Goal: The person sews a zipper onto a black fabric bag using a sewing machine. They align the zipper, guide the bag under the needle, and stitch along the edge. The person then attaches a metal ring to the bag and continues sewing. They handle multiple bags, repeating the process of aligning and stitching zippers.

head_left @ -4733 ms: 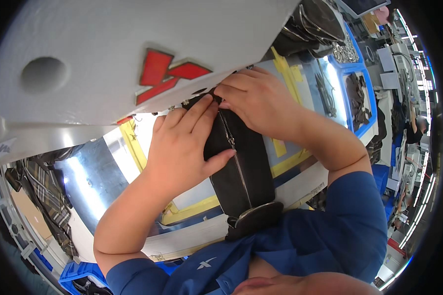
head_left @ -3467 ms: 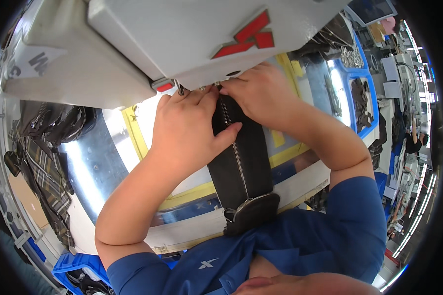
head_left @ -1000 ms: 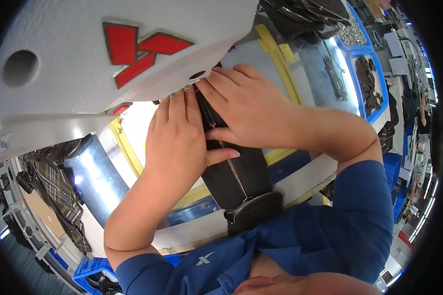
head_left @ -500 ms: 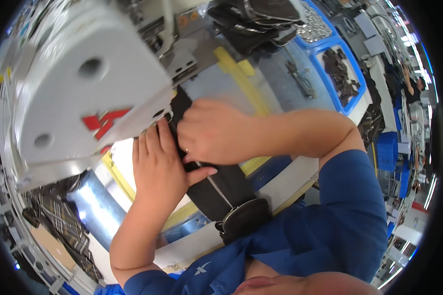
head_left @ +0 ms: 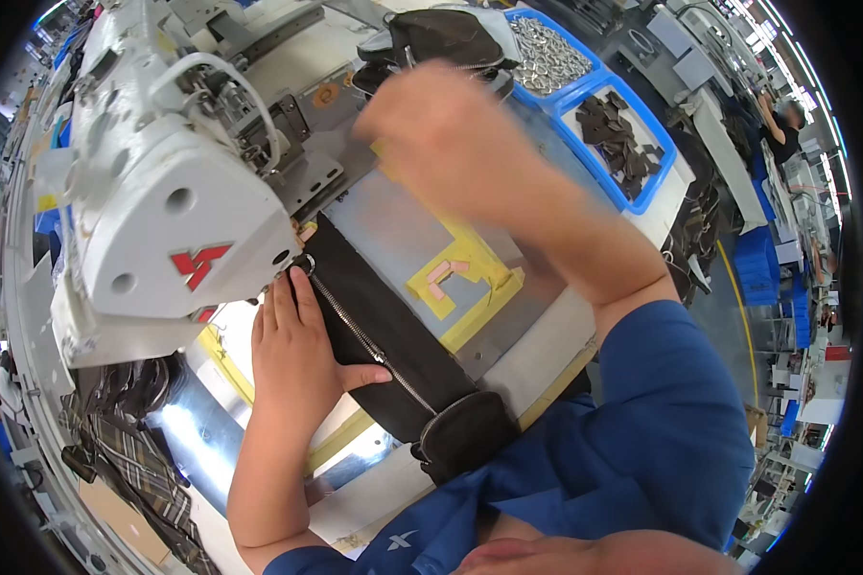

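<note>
A long black zippered fabric piece (head_left: 403, 331) lies aslant in front of me, its end folded into a pouch shape (head_left: 465, 431) against my body. Along it runs a silver zipper (head_left: 355, 331), with the slider partway down. My left hand (head_left: 292, 350) rests flat on the piece's left edge, fingers stretched toward the machine head, thumb reaching across beside the zipper. Away from the piece, my right hand (head_left: 441, 125) is in the air before the stacked dark pouches (head_left: 451, 38). Motion smears its fingers, so I cannot make out whether it holds anything.
A white sewing machine head (head_left: 182, 220) stands at the left, close to my left fingertips. Blue trays (head_left: 666, 158) at the back right hold metal hardware (head_left: 551, 57) and dark fabric scraps (head_left: 614, 139). Yellow tape (head_left: 484, 307) marks the worktop. Plaid fabric (head_left: 149, 470) hangs at the lower left.
My right hand has left the zippered piece and moved up and away toward the stacked pouches. The zipper now shows along its length. My left hand stays on the piece.
</note>
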`<state>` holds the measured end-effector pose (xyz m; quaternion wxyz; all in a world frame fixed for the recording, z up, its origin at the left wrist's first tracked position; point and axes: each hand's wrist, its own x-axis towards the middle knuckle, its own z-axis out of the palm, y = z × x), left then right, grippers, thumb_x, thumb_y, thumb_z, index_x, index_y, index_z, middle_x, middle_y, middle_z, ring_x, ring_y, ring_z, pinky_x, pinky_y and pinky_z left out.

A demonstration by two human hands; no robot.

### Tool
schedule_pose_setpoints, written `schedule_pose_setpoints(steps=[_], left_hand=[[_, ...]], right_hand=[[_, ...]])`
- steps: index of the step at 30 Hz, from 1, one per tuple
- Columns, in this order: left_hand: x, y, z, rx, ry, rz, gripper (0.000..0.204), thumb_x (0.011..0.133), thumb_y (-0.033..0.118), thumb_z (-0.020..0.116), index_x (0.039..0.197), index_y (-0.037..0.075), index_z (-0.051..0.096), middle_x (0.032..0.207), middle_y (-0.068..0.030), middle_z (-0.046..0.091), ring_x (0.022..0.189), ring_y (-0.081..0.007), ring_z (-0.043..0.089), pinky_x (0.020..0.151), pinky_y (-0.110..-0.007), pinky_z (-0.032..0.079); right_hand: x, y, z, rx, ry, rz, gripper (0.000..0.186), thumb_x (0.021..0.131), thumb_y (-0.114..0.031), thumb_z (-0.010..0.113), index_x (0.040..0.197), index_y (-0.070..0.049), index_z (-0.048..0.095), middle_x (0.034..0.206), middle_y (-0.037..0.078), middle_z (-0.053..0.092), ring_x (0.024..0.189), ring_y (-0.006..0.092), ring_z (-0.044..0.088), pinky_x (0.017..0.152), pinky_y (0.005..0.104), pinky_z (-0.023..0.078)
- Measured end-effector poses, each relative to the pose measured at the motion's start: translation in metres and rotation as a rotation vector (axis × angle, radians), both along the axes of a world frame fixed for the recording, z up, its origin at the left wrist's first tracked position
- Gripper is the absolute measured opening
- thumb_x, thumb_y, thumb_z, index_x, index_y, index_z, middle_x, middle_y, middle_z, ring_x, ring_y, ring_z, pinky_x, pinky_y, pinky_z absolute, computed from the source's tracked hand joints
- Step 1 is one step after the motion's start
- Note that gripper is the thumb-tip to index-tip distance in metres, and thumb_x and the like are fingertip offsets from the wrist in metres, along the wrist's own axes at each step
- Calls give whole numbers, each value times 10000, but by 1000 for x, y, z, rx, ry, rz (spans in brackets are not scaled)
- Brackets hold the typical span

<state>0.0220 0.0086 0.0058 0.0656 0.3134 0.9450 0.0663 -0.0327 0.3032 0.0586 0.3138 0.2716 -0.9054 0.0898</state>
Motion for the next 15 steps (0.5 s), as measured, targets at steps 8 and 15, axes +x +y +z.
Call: schedule_pose_setpoints(steps=[8,15], left_hand=[[2,0,2,99,41,-5,1447,550,686,916,1597,-133,347,1578,-369,464,1473,-491,478,1216,-522,406],[18,-9,30,811,78,85,1175,689,465,1016,1573,-65,451,1427,-232,643,1301,-343,646,1117,-454,505]], right_hand=[[-6,82,21,72,227,-339,187,846,-43,742,1032,-53,735,1005,89,718,1025,318,674,887,455,529],[69,-16,61,-609,-646,133,161,947,-160,749,1022,-18,734,837,141,697,686,252,642,652,366,500]])
